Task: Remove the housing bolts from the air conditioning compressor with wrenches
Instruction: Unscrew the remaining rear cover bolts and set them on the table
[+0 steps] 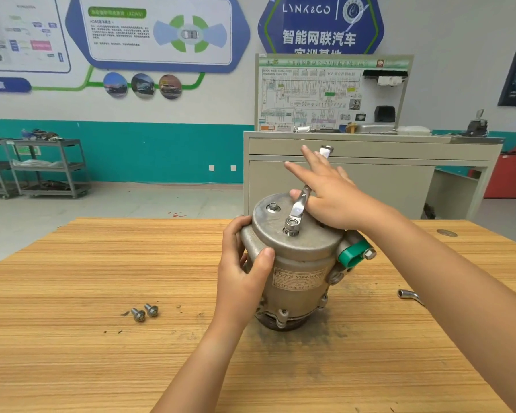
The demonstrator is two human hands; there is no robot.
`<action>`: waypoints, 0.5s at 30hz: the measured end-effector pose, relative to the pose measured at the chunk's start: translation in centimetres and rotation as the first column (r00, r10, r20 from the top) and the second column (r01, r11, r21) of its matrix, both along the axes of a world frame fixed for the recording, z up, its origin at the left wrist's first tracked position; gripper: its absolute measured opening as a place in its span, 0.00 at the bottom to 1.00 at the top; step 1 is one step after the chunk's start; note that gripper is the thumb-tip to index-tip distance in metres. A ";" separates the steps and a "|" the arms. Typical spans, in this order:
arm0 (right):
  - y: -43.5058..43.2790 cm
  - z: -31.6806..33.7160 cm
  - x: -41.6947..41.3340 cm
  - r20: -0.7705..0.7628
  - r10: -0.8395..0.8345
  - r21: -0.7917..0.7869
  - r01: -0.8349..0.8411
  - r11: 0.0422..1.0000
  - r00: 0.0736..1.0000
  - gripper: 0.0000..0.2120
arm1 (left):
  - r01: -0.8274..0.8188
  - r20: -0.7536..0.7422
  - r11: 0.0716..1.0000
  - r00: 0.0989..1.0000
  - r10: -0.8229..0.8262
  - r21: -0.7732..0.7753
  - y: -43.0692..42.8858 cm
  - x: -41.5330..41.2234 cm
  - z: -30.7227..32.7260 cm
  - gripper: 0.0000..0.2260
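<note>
Mid-loosening: the grey cast-metal compressor stands on the wooden surface, its rim clasped by the left grip. The right grip — fingers spread flat — pushes the silver ring wrench, seated on a raised top bolt just beneath. Next, probably further turns — then lifting it out.

wooden table, compressor, two bolts, socket wrench

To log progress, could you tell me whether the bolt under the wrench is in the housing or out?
In, partly raised: the ring end of the wrench sits on the bolt atop the compressor.
</note>
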State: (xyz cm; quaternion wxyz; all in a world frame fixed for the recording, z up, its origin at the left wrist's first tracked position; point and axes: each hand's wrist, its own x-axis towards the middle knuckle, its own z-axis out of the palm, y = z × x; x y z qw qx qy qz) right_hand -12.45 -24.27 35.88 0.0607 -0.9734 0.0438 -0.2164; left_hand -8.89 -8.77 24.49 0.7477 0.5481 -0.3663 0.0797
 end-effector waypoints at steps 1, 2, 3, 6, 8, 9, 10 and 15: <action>0.2 0.1 0.4 -0.006 -0.002 -0.012 0.002 1.000 1.000 0.26 | 0.000 -0.001 1.000 1.000 0.000 0.000 0.0 0.1 0.0 0.22; 0.5 0.2 0.7 -0.009 -0.006 -0.025 0.006 1.000 1.000 0.26 | 0.000 -0.005 1.000 1.000 0.000 -0.002 0.1 0.1 0.0 0.22; 0.7 0.2 0.9 -0.008 -0.010 -0.037 0.010 0.999 1.000 0.26 | 0.000 -0.012 1.000 1.000 0.000 -0.004 0.1 0.2 0.0 0.22; 1.5 -0.1 1.4 0.026 -0.010 -0.048 0.012 0.999 1.000 0.26 | 0.007 -0.028 1.000 1.000 -0.008 -0.020 0.4 0.4 -0.2 0.21; 2.0 -0.4 1.5 0.047 -0.010 -0.034 0.011 0.999 0.999 0.27 | 0.013 -0.040 0.999 0.999 -0.014 -0.029 0.6 0.5 -0.2 0.22; 2.2 -0.4 1.5 0.055 -0.015 -0.031 0.016 0.999 0.998 0.27 | 0.018 -0.048 0.999 0.999 -0.020 -0.033 0.7 0.6 -0.2 0.22; 2.3 -0.4 1.5 0.065 -0.024 -0.034 0.027 0.999 0.998 0.27 | 0.022 -0.054 0.999 0.998 -0.024 -0.034 0.8 0.6 -0.2 0.22; 2.4 -0.7 0.8 0.158 -0.100 0.017 0.098 0.995 0.982 0.24 | 0.059 -0.041 0.998 0.997 -0.059 -0.013 0.8 0.6 -0.2 0.23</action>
